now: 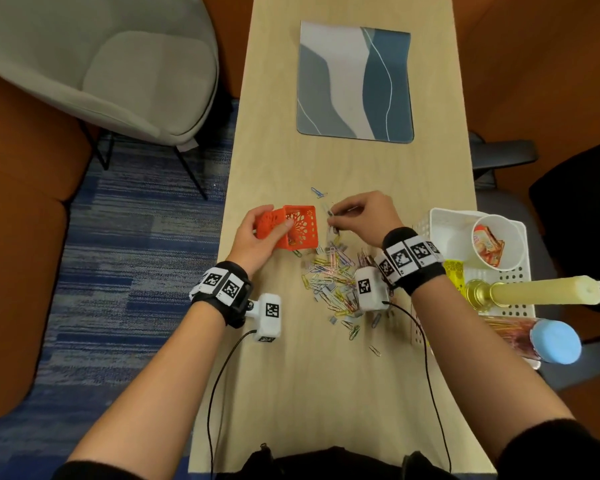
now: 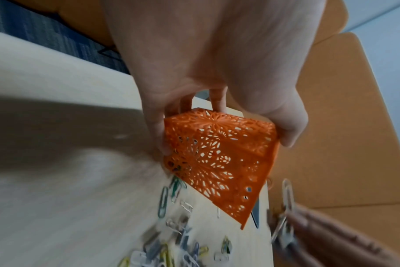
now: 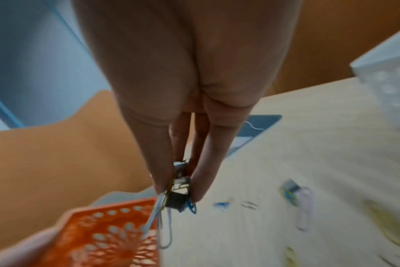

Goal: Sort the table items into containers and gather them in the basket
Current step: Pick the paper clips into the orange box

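A small orange lattice box is tipped on its side on the table, its mouth facing right. My left hand grips it by its base and wall; in the left wrist view the box sits between thumb and fingers. My right hand hovers just right of the box mouth and pinches a bunch of paper clips and small binder clips. A loose pile of coloured paper clips lies on the table below my right hand. The white basket stands at the right edge.
In the basket stand a white cup of packets, a cream candle on a gold holder and a tube with a blue cap. A blue-grey mat lies at the far end. A grey chair stands left of the table.
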